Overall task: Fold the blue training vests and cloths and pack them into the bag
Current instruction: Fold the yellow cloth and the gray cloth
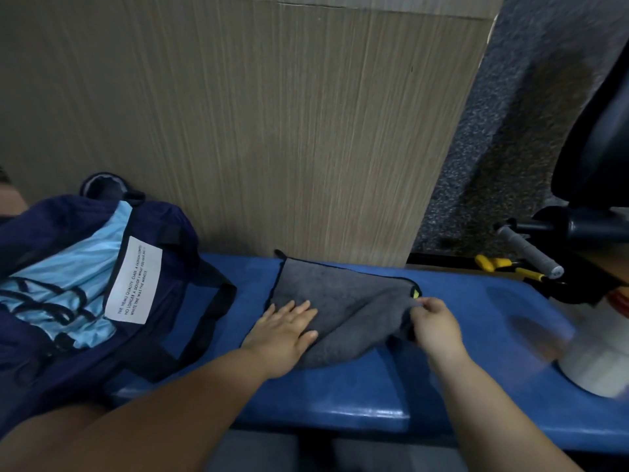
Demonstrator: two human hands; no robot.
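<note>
- Blue bench (357, 400) right under both hands, glossy front edge nearest of all.
- Left hand (286, 332) laid flat and relaxed, fingers straight, pressing on the near-left part of the grey cloth (340, 291). Not gripping anything.
- Right hand (437, 327) with fingers curled, pinching a bunched-up edge of that same cloth, raised slightly off the bench, just beside a little yellow tag (416, 294).
- Cloth sitting between the two hands, partly doubled over on the right-hand side, far part lying flat, dark trim along the far edge.
- Off to the left of the left hand: navy bag (183, 219), open, resting on the bench, light blue vest (85, 267) already inside, white label (134, 281) with small print on it.
- Right of the right hand: white roll-ish thing (592, 366), honestly too blurry to call.
- Beyond the right hand: yellow-handled tool (493, 264) and a grey grip (531, 252).
- Farthest back, past both hands: wood-grain panel (272, 114).
</note>
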